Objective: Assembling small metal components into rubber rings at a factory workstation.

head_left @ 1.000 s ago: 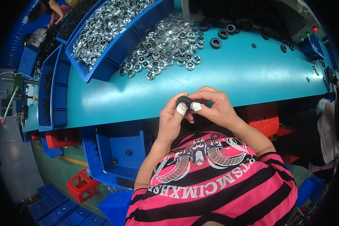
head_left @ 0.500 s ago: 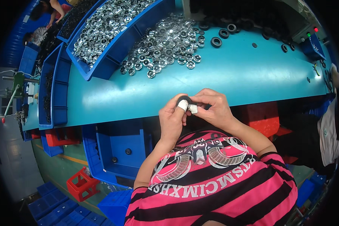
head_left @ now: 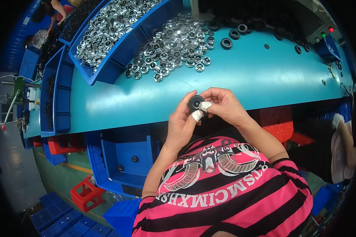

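My two hands meet at the centre of the frame, just over the near edge of the turquoise workbench, and between them I hold one small black wheel. My left hand comes up from below and left of the wheel, fingers curled around its left and far side, its white-taped thumb pressed against the lower rim. My right hand closes in from the right, its taped fingertip touching the wheel's right edge. Both hands are closed on the wheel; neither is open.

The wheel's round face is turned up toward my head, so its axle line points roughly at the camera, and a small pale hub shows at its middle. It sits slightly nearer my left palm than my right, which touches it with fingertips only.

Further up the frame, well apart from my hands, a heap of shiny silver hubs lies on the bench. Beside it, at upper left, is a blue bin filled with more of them. Loose black tyres are scattered toward the upper right.
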The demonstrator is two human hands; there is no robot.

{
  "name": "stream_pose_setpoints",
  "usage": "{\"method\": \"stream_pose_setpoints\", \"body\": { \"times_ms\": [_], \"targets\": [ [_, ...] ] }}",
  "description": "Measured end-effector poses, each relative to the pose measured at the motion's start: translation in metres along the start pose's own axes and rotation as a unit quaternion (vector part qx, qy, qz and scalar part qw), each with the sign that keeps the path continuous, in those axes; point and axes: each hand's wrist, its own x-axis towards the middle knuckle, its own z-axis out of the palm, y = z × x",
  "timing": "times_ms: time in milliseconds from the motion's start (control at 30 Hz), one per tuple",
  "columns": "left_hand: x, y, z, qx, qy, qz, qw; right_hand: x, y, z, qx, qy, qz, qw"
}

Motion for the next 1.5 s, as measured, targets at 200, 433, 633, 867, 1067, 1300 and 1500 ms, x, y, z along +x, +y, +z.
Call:
{"method": "stream_pose_setpoints", "body": {
  "times_ms": [200,433,633,867,1067,1300,1500],
  "targets": [
    [0.000,0.001,-0.004,0.087,-0.005,0.001,0.996,0.002,0.005,-0.003,0.025,-0.014,0.010,1.000],
    [0.002,0.001,-0.003,-0.008,0.034,0.003,0.999,0.000,0.008,-0.005,0.149,-0.021,0.012,0.989],
    [0.000,-0.002,-0.003,0.008,0.060,0.071,0.996,0.001,0.002,-0.002,0.054,-0.012,-0.020,0.998],
    [0.001,0.017,-0.001,0.325,0.131,0.118,0.929,0.000,0.007,-0.004,0.017,-0.001,-0.049,0.999],
    [0.008,0.018,0.006,0.349,0.141,0.140,0.916,-0.004,0.005,-0.002,0.017,-0.014,-0.040,0.999],
    [0.012,0.014,0.014,0.355,0.119,0.154,0.914,-0.006,0.007,-0.004,0.015,0.007,-0.011,1.000],
    [0.012,0.017,0.015,0.342,0.087,0.152,0.923,-0.004,0.008,-0.005,0.016,0.000,-0.002,1.000]
  ]
}}
